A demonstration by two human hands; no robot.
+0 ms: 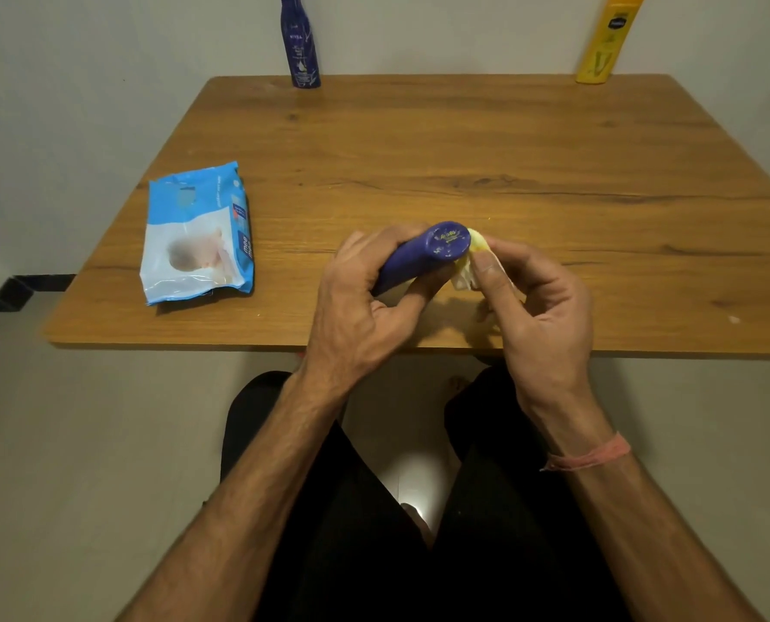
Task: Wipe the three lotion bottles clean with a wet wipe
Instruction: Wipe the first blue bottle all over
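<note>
My left hand [360, 298] grips a purple lotion bottle [423, 258] held tilted over the near edge of the wooden table [463, 150], its flat end facing up toward me. My right hand [535, 303] pinches a crumpled wet wipe [470, 262], pressed against the right side of that end. A dark blue lotion bottle [301, 42] stands upright at the table's far edge, left of centre. At the far right corner stands a yellow lotion bottle [605, 38]. The rest of the purple bottle is hidden under my left fingers.
A blue and white pack of wet wipes [197, 235] lies on the table's left side. The table stands against a pale wall. My legs in dark trousers sit below the near edge.
</note>
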